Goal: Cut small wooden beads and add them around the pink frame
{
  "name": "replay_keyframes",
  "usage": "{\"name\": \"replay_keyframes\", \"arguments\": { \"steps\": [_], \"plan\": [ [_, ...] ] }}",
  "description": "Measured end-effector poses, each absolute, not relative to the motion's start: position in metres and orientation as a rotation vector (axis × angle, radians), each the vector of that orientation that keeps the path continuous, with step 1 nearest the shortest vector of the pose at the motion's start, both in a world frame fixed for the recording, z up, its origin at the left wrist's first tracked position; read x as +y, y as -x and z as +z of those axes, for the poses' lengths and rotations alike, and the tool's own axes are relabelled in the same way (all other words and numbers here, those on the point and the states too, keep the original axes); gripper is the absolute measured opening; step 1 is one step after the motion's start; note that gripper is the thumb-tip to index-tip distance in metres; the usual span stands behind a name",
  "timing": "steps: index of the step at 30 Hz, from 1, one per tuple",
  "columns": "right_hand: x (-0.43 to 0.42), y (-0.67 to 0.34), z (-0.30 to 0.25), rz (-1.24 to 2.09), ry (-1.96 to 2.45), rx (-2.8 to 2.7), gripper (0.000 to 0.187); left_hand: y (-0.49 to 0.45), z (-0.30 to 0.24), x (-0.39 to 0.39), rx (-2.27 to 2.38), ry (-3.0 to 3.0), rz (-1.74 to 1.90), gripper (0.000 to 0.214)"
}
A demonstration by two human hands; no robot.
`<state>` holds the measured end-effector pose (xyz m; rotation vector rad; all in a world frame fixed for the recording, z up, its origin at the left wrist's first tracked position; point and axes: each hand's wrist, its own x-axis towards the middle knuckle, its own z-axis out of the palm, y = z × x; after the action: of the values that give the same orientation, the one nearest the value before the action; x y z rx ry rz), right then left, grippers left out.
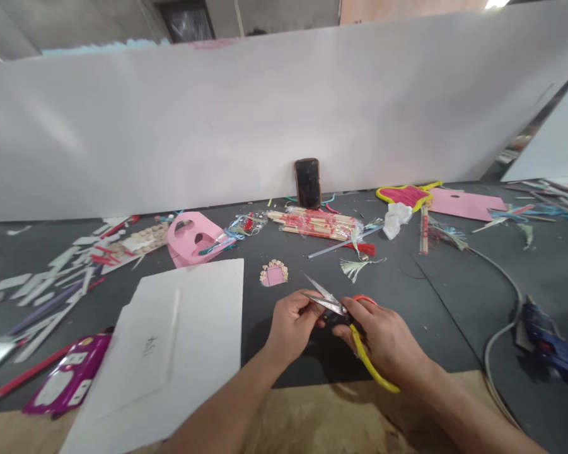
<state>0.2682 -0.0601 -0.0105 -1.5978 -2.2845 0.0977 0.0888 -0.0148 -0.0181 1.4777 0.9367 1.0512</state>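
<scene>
In the middle foreground my right hand [382, 328] is closed around a pair of scissors [338, 307] with yellow and red-orange handles. Their metal blades stand apart and point to the upper left. My left hand [292, 318] is pinched at the lower blade, with thumb and fingers together. What those fingertips hold, if anything, is too small or hidden to make out. Something dark shows below the blades between both hands. Just beyond my left hand, a small pink piece [274, 275] edged with tan bits lies on the dark tabletop.
A white foam board [208, 315] lies at left, near a purple case [70, 372] and scattered strips. Behind are a pink cutout [193, 236], wrapped chopsticks [316, 224], an upright phone [307, 183] and tassels [354, 268]. A blue glue gun [551, 337] with a cord sits right.
</scene>
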Motion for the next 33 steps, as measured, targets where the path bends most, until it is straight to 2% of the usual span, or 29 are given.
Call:
{"name": "replay_keyframes", "arguments": {
  "steps": [6,18,33],
  "plan": [
    [-0.056,-0.273,-0.009,0.113,1.535,-2.316,0.04,-0.088,-0.024,-0.014,0.904,-1.687,1.171,0.023],
    [-0.057,-0.276,-0.002,0.21,1.48,-2.339,0.041,-0.086,-0.025,-0.014,0.861,-1.75,1.179,0.022],
    [-0.059,-0.274,0.007,0.522,1.492,-2.282,0.041,-0.084,-0.019,-0.013,0.874,-1.84,1.229,0.027]
  ]
}}
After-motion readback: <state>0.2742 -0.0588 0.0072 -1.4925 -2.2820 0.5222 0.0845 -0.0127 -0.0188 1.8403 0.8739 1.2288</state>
